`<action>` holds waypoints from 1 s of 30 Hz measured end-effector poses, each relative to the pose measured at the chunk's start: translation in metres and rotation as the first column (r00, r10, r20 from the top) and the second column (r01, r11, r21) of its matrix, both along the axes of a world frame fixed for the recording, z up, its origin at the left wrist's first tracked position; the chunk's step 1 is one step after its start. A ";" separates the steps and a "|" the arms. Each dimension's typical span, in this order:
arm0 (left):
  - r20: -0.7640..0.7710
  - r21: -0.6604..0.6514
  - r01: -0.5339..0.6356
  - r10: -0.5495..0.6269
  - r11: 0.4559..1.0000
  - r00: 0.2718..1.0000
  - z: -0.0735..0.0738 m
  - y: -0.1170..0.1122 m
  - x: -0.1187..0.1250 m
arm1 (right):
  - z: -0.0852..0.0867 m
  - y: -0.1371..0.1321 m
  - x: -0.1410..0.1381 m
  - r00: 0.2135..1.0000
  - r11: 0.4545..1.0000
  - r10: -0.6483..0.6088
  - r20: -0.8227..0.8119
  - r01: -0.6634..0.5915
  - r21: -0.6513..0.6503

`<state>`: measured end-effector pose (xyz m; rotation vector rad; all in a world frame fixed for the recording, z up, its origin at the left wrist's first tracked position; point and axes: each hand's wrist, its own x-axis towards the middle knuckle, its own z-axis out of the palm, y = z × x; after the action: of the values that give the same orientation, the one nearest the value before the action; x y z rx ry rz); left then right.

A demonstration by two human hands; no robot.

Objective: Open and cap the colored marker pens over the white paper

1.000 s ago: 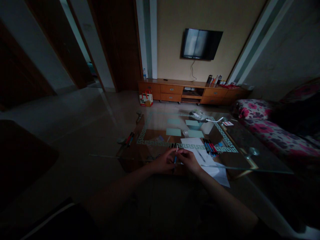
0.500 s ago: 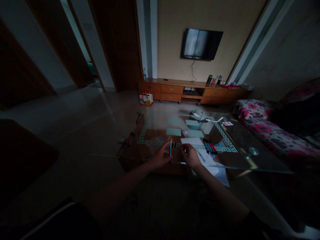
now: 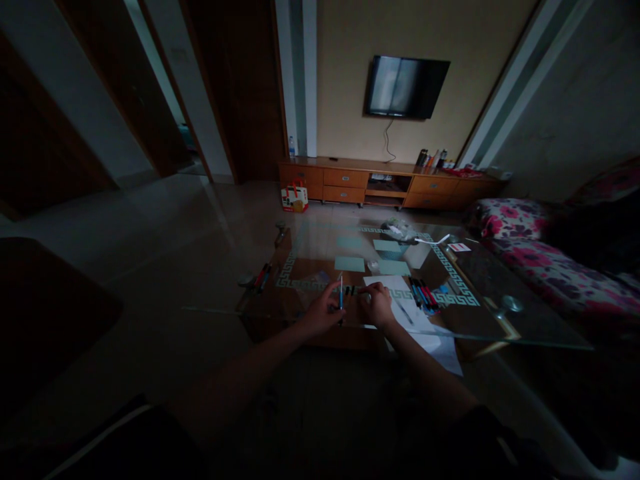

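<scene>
My left hand [image 3: 323, 312] is closed round a thin pen [image 3: 341, 295] with a blue barrel and a pale upper end, held upright over the near edge of the glass table [image 3: 210, 309]. To its right, my right hand [image 3: 377, 303] has its fingers curled together at the tabletop. Whatever they pinch, if anything, is too dark and small to make out. Small black pieces [image 3: 351, 291], perhaps pen caps, lie between the two hands. White paper sheets [image 3: 425, 323] spread beside my right hand, with a dark pen [image 3: 406, 313] lying on them.
Several coloured pens [image 3: 424, 293] lie in a row at the right, and more pens [image 3: 262, 277] at the left. A crumpled plastic bag [image 3: 399, 229] and a white card [image 3: 459, 247] sit farther back. Behind stand a wooden TV cabinet [image 3: 345, 179] and a flowered sofa [image 3: 565, 267].
The view has shifted slightly. My right hand has moved a little left and lower at the tabletop, closer to the small black pieces. My left hand still holds the pen upright.
</scene>
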<state>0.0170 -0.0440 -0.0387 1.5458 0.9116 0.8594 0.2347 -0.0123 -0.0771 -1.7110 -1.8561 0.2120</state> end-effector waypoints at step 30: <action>-0.037 0.059 -0.011 0.013 0.998 0.999 -0.009 0.004 -0.002 | 0.010 0.002 -0.022 0.991 0.994 -0.108 0.075 0.109 -0.013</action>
<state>0.0151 -0.0402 -0.0473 1.6130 0.9305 0.8758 0.2125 -0.0101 -0.0672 -1.8481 -1.8116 0.1226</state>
